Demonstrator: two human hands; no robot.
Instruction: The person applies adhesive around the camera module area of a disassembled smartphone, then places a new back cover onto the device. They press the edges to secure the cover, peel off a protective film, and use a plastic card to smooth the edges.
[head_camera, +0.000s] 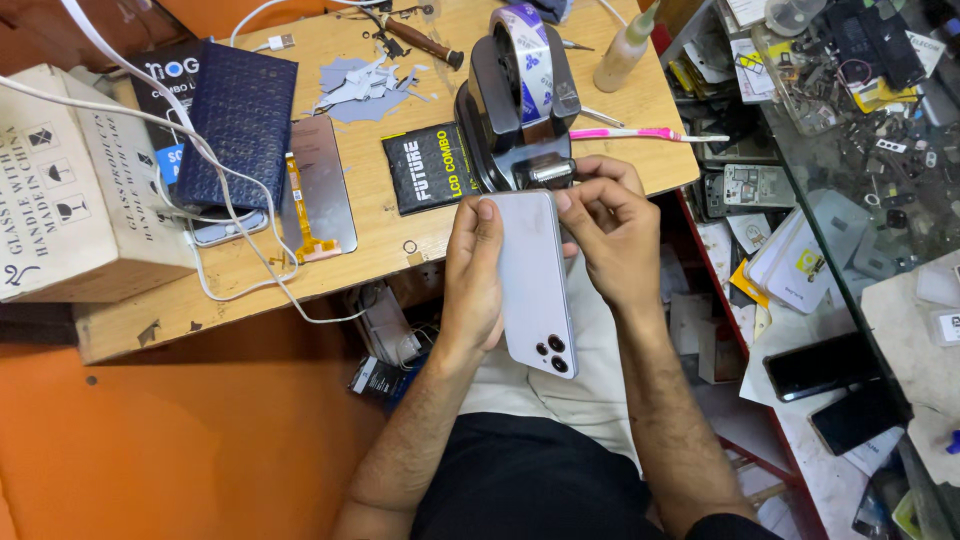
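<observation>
Head cam looking straight down at a pretty cramped repair bench. Left hand (472, 275) is wrapped around the long left edge of a pale lilac phone (533, 285), back side up, camera cluster at the near end by the wrist. Thumb lies on the back panel, fingers curl underneath, so it's a full closed grip on the body. Right hand (610, 240) is pinched at the phone's top right corner, fingertips (566, 203) tight on the edge itself; can't tell if anything thin is between them.

The phone hangs over the person's lap, just off the front edge of the wooden table (360, 250), with its far end nearly touching the black tape dispenser (515, 120) that sits right at that edge. So basically zero room forward.

Left of the dispenser lies a black flat package (425, 165), then a bare phone screen (320, 190) with an orange flex cable, and a dark blue case (240, 120). A white cardboard box (85, 185) fills the left end, white cables looping across it. A pink toothbrush (640, 134) lies behind the right hand, near the table's right edge.

Right side is hemmed in by a glass counter (850, 200) full of parts. Only the space toward the lap and the orange wall below left is open.
</observation>
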